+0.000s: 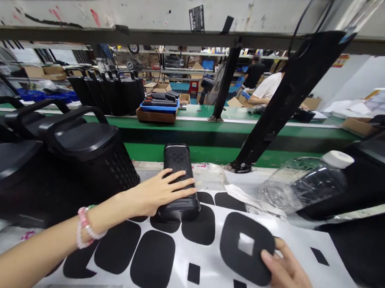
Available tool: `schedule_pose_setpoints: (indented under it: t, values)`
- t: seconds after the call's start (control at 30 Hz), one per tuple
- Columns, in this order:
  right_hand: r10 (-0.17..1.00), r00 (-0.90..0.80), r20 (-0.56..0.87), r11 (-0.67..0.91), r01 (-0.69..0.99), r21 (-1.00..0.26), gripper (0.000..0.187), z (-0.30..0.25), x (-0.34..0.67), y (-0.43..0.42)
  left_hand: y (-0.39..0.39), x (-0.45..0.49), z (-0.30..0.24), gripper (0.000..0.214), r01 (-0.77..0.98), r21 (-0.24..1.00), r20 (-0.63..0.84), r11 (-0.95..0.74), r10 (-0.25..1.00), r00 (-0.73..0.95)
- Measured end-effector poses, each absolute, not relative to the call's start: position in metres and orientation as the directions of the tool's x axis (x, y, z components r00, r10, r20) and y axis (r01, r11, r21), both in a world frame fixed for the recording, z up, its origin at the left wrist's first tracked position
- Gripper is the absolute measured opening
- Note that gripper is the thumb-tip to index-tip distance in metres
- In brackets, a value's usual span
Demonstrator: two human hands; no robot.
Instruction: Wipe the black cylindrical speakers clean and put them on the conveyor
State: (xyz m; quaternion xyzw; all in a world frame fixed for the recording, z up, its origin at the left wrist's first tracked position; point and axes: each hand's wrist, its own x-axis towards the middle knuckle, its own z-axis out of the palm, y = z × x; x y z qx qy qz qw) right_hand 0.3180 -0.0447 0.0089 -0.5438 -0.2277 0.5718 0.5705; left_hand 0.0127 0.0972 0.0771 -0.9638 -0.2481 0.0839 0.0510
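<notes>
My left hand (157,192) lies on a black oblong device (179,182) with a perforated face, fingers stretched flat across it. The device rests on a white backing sheet (290,254) that carries several black rounded foam pads (152,261). My right hand (287,278) pinches the edge of one black pad with a square hole (246,251), at the lower right of the sheet. A pink bead bracelet (86,228) is on my left wrist.
Black perforated units with handles (91,148) crowd the left. A clear plastic bottle with a white cap (303,181) lies at right beside a slanted black post (289,98). Beyond runs a green conveyor (196,133) with a tray of parts (158,109). A person in white (267,87) sits behind.
</notes>
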Motion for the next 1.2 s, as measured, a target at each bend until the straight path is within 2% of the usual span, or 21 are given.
schedule_pose_setpoints:
  t: [0.1,0.2,0.27,0.33,0.47,0.57,0.73,0.93,1.03,1.13,1.2]
  values:
    - [0.895,0.197,-0.401,-0.289,-0.430,-0.855,0.035,0.001,0.307,-0.039,0.100,-0.003,0.088,0.110,0.545,-0.253,0.004,-0.799,0.562,0.827]
    - [0.886,0.203,-0.416,-0.277,-0.488,-0.828,0.032,-0.006,0.310,-0.036,0.104,-0.014,0.102,0.109,0.710,-0.349,0.196,-0.611,0.693,0.693]
    - [0.875,0.216,-0.433,-0.271,-0.522,-0.809,0.030,-0.009,0.316,-0.035,0.106,-0.012,0.105,0.111,0.732,-0.361,0.220,-0.578,0.710,0.669]
    - [0.862,0.235,-0.449,-0.265,-0.547,-0.794,0.029,-0.011,0.321,-0.036,0.107,-0.005,0.101,0.113,0.673,-0.334,0.151,-0.660,0.668,0.729]
    - [0.851,0.255,-0.460,-0.236,-0.596,-0.768,0.033,-0.013,0.326,-0.037,0.107,0.015,0.088,0.118,0.412,-0.184,0.016,-0.892,0.416,0.909]
    - [0.856,0.263,-0.445,-0.218,-0.596,-0.773,0.037,-0.013,0.325,-0.036,0.107,0.024,0.087,0.115,0.308,-0.093,-0.013,-0.947,0.310,0.951]
    - [0.866,0.280,-0.414,-0.165,-0.622,-0.765,0.041,-0.014,0.325,-0.034,0.108,0.031,0.093,0.105,0.278,-0.057,-0.083,-0.959,0.282,0.956]
    - [0.876,0.283,-0.389,-0.156,-0.598,-0.786,0.028,-0.014,0.326,-0.033,0.116,0.033,0.085,0.097,0.256,-0.004,-0.109,-0.967,0.255,0.961]
    - [0.875,0.292,-0.387,-0.124,-0.638,-0.760,0.024,-0.011,0.323,-0.032,0.123,0.036,0.083,0.089,0.242,0.036,-0.055,-0.970,0.240,0.969]
    - [0.866,0.314,-0.389,-0.082,-0.679,-0.729,0.022,-0.011,0.319,-0.032,0.129,0.042,0.087,0.090,0.312,0.016,0.066,-0.950,0.313,0.948]
    - [0.863,0.333,-0.380,-0.064,-0.674,-0.736,0.024,-0.012,0.317,-0.032,0.131,0.043,0.093,0.096,0.369,0.042,0.198,-0.928,0.370,0.908]
